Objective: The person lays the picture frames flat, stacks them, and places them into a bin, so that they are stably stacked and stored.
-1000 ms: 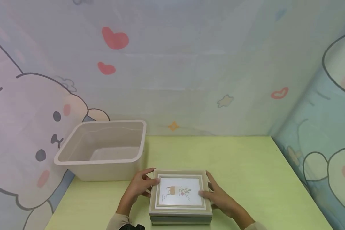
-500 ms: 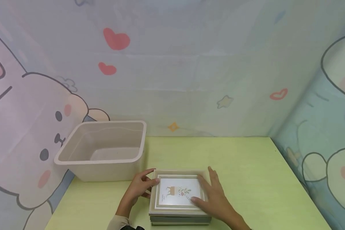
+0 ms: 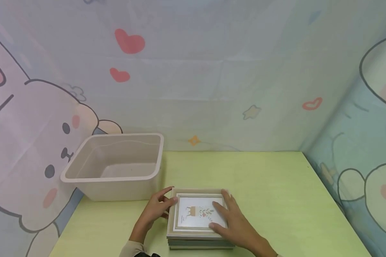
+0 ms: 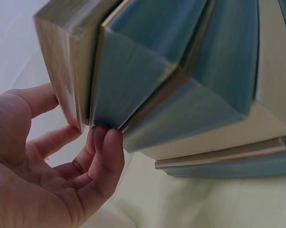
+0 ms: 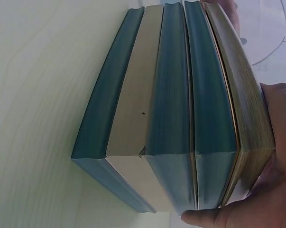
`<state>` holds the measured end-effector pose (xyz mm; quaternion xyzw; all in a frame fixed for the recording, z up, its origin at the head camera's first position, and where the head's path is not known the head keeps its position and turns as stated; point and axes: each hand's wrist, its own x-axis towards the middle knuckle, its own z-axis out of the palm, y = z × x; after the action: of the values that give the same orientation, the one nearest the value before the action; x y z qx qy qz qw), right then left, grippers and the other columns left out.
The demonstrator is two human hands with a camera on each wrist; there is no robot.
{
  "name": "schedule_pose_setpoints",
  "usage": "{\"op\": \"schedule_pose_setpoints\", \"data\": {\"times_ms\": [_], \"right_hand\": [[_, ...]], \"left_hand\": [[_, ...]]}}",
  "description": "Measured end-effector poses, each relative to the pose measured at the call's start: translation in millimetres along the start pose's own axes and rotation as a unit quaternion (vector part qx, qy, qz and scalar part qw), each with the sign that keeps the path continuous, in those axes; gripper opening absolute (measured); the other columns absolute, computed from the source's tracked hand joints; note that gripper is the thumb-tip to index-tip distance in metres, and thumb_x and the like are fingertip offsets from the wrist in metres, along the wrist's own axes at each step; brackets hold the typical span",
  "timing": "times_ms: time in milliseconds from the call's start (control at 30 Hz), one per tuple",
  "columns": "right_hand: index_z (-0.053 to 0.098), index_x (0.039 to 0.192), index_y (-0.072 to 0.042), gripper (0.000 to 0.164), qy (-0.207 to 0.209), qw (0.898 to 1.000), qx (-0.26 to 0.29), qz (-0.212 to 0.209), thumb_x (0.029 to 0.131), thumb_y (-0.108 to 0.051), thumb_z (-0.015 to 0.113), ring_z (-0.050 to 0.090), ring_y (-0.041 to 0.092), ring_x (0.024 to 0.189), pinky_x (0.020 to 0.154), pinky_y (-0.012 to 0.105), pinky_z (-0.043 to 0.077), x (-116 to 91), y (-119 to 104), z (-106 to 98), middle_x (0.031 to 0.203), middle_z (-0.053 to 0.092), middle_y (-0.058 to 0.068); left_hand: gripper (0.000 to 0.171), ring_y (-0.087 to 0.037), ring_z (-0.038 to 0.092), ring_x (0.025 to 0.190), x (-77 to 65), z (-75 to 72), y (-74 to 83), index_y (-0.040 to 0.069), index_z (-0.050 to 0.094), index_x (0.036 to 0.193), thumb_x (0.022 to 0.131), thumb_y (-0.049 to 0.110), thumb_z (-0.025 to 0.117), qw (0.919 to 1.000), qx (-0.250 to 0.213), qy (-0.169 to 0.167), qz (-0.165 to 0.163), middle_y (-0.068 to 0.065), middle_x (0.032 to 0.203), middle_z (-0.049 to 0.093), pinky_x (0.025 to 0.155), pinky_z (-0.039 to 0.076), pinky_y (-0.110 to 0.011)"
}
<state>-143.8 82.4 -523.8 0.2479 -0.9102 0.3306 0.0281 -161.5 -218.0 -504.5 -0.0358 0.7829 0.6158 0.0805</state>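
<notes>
A stack of several picture frames stands on the table, with a beige picture frame (image 3: pixel 193 233) on top, its white mat around a plant print. Below it lie blue-green frames (image 5: pixel 214 114) and a cream frame (image 5: pixel 135 99), their edges facing the right wrist view. My left hand (image 3: pixel 156 208) holds the top frame at its left edge, thumb on the face and fingers curled against the side of the stack. My right hand (image 3: pixel 239 223) rests over the top frame's right part, fingers spread, thumb on the print. One finger reaches down past the stack's edge in the right wrist view.
An empty beige plastic bin (image 3: pixel 122 189) stands to the left, behind my left hand. The light green table (image 3: pixel 276 192) reaches back to a cloth backdrop (image 3: pixel 218 78) printed with hearts and cartoon animals.
My right hand has left the stack's right edge, lifted and shifted left onto the top frame's face. My left hand keeps its place.
</notes>
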Motion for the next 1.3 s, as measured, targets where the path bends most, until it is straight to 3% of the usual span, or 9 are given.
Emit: {"op": "schedule_pose_setpoints", "data": {"times_ms": [367, 667, 900, 967, 1067, 1133, 1300], "right_hand": [[0.06, 0.139, -0.009, 0.071, 0.007, 1.0, 0.005, 0.006, 0.087, -0.058, 0.067, 0.022, 0.051, 0.148, 0.108, 0.067, 0.036, 0, -2, 2, 0.166, 0.021, 0.016], [0.06, 0.139, -0.008, 0.071, 0.007, 1.0, 0.01, 0.002, 0.088, -0.057, 0.067, 0.023, 0.054, 0.147, 0.106, 0.069, 0.036, 0, -3, 0, 0.165, 0.022, 0.018], [0.059, 0.139, -0.008, 0.072, 0.004, 1.0, 0.012, 0.004, 0.088, -0.057, 0.067, 0.023, 0.054, 0.147, 0.107, 0.069, 0.036, 0, -2, 0, 0.165, 0.023, 0.018], [0.059, 0.139, -0.008, 0.072, 0.004, 1.0, 0.011, 0.006, 0.087, -0.057, 0.068, 0.023, 0.053, 0.147, 0.108, 0.068, 0.036, -1, -1, 1, 0.165, 0.023, 0.018], [0.058, 0.14, -0.009, 0.072, 0.002, 1.0, 0.009, 0.008, 0.087, -0.057, 0.068, 0.023, 0.053, 0.147, 0.109, 0.067, 0.036, -1, 1, 2, 0.165, 0.022, 0.017], [0.058, 0.14, -0.009, 0.072, 0.002, 1.0, 0.007, 0.009, 0.087, -0.057, 0.068, 0.023, 0.053, 0.147, 0.109, 0.067, 0.036, -1, 1, 2, 0.165, 0.022, 0.018], [0.058, 0.14, -0.01, 0.072, 0.007, 1.0, 0.007, 0.007, 0.088, -0.057, 0.067, 0.023, 0.053, 0.147, 0.108, 0.068, 0.035, 0, 1, 2, 0.165, 0.023, 0.018]], "left_hand": [[0.061, -0.018, 0.063, 0.071, 0.3, -3.1, -2.6, 0.005, 0.045, 0.148, 0.095, 0.024, 0.068, 0.9999, -0.001, 0.006, 0.012, -0.011, 0.092, 0.058, 0.064, 0.06, -0.039], [0.04, -0.02, 0.065, 0.075, -10.7, -20.9, 0.4, 0.001, 0.058, 0.134, 0.097, 0.012, 0.064, 0.9928, 0.007, 0.116, 0.032, -0.009, 0.089, 0.065, 0.065, 0.059, -0.035], [0.036, -0.015, 0.066, 0.082, -25.5, -34.8, 15.8, 0.002, 0.062, 0.13, 0.096, 0.012, 0.065, 0.984, 0.056, 0.162, 0.05, -0.013, 0.097, 0.072, 0.066, 0.057, -0.027], [0.033, -0.011, 0.064, 0.079, -29.3, -38.2, 19.5, 0.004, 0.065, 0.127, 0.096, 0.015, 0.066, 0.9759, 0.089, 0.191, 0.057, -0.013, 0.099, 0.072, 0.065, 0.054, -0.024], [0.025, -0.006, 0.061, 0.073, -33.4, -43.3, 22.8, 0.005, 0.071, 0.116, 0.094, 0.016, 0.068, 0.9532, 0.13, 0.262, 0.077, -0.012, 0.094, 0.074, 0.064, 0.05, -0.02], [0.019, -0.003, 0.058, 0.07, -35.2, -47.9, 24.0, 0.006, 0.074, 0.108, 0.091, 0.014, 0.07, 0.9341, 0.147, 0.31, 0.099, -0.009, 0.087, 0.073, 0.063, 0.047, -0.018], [0.01, 0.0, 0.051, 0.061, -34.9, -67.0, 25.0, 0.001, 0.074, 0.094, 0.085, 0.005, 0.075, 0.8767, 0.17, 0.407, 0.192, -0.006, 0.07, 0.063, 0.058, 0.04, -0.011]]}}
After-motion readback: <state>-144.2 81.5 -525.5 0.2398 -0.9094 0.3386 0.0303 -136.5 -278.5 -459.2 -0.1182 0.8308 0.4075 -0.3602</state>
